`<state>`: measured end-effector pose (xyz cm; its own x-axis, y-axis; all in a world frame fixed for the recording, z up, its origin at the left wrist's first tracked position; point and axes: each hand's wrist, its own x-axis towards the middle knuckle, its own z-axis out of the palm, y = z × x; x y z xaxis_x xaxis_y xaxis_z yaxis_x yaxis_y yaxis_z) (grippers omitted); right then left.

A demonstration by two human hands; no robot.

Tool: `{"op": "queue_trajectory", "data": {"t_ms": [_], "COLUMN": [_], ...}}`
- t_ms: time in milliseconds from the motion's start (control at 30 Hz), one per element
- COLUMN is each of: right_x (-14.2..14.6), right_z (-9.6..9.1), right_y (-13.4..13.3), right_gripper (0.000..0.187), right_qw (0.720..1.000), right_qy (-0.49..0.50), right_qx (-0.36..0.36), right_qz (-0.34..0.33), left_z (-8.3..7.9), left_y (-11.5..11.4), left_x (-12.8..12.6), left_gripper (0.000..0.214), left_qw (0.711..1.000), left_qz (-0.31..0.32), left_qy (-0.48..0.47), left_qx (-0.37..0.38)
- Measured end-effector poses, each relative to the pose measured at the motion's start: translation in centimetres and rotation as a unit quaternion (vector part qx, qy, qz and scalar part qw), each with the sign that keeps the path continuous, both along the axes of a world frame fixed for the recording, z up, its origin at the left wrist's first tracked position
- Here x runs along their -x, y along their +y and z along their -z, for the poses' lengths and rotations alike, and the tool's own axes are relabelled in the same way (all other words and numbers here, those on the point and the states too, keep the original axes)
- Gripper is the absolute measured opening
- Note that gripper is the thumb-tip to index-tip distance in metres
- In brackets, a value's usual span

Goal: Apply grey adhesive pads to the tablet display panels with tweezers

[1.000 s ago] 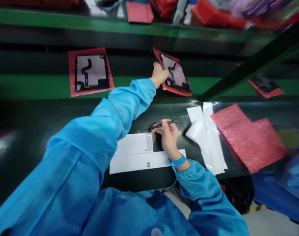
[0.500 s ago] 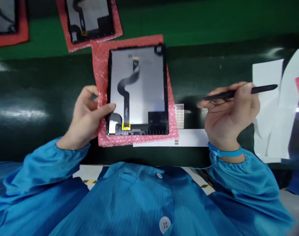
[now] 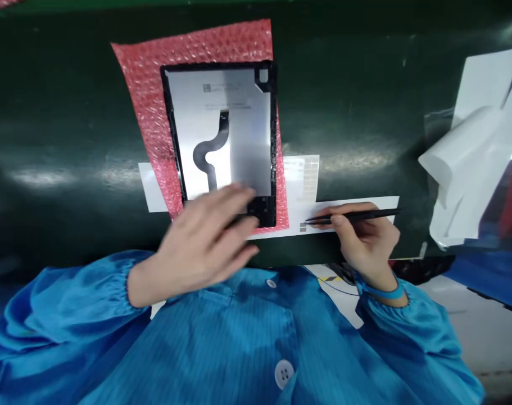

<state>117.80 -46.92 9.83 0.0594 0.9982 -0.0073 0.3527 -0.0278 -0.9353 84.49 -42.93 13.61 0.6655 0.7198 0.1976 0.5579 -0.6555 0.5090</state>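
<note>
One display panel (image 3: 251, 143), probably light, stiff and fragile, lies on pink bubble wrap (image 3: 148, 107) on the tabletop (image 3: 365, 112). Its smooth face may be slippery; the black side edges (image 3: 273, 135) seem the safest hold, clear of the thin, bendable ribbon cable (image 3: 200, 154). The left hand (image 3: 205, 239), blurred, spreads loose fingers over the panel's lower edge; contact cannot be told. To the panel's right, the right hand (image 3: 365, 239) pinches black tweezers (image 3: 361, 216), tips beside small grey patches (image 3: 303, 227) on a white strip (image 3: 295, 218).

The display panel (image 3: 249, 140) has a smooth, reflective, metallic-looking surface. The bubble wrap (image 3: 154, 112) is glossy, dimpled plastic; the tweezers (image 3: 363, 216) appear matt. The worktop (image 3: 357, 107) is smooth and semi-gloss, the left sleeve (image 3: 74, 309) satiny cloth.
</note>
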Motion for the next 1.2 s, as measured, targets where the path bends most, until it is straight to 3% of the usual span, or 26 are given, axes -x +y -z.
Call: {"op": "queue_trajectory", "data": {"t_ms": [67, 167, 267, 667, 833, 1000, 1200], "right_x": [-0.2, -0.3, -0.2, -0.2, 0.1, 0.3, 2.0], "right_z": [0.8, 1.2, 1.0, -0.1, -0.4, -2.0, -3.9], "right_y": [-0.5, -0.6, -0.5, -0.1, 0.7, 2.2, 6.4], "right_gripper": [0.009, 0.010, 0.009, 0.009, 0.001, 0.008, 0.009], "right_qw": [1.000, 1.000, 1.000, 0.999, 0.997, 0.991, 0.993], "right_qy": [0.004, 0.008, 0.007, 0.018, 0.047, 0.095, 0.099], "right_qx": [-0.008, -0.004, -0.002, 0.040, 0.066, 0.093, 0.045], "right_qz": [0.006, 0.018, 0.026, -0.003, 0.006, 0.009, 0.034], "left_z": [0.9, 2.1, 2.8, 3.8, 3.6, 2.9, 2.3], "left_y": [-0.7, -1.1, -1.0, -1.3, -1.2, -0.8, -0.1], "left_x": [-2.5, -5.1, -5.9, -5.5, -5.5, -5.7, -5.7], "left_gripper": [0.048, 0.067, 0.079, 0.101, 0.103, 0.101, 0.098], "left_qw": [0.993, 0.979, 0.976, 0.976, 0.974, 0.971, 0.970], "left_qz": [0.112, 0.170, 0.179, 0.177, 0.177, 0.185, 0.197], "left_qy": [0.020, 0.057, 0.085, 0.115, 0.127, 0.143, 0.136], "left_qx": [0.043, 0.097, 0.095, -0.058, -0.065, -0.045, -0.028]}}
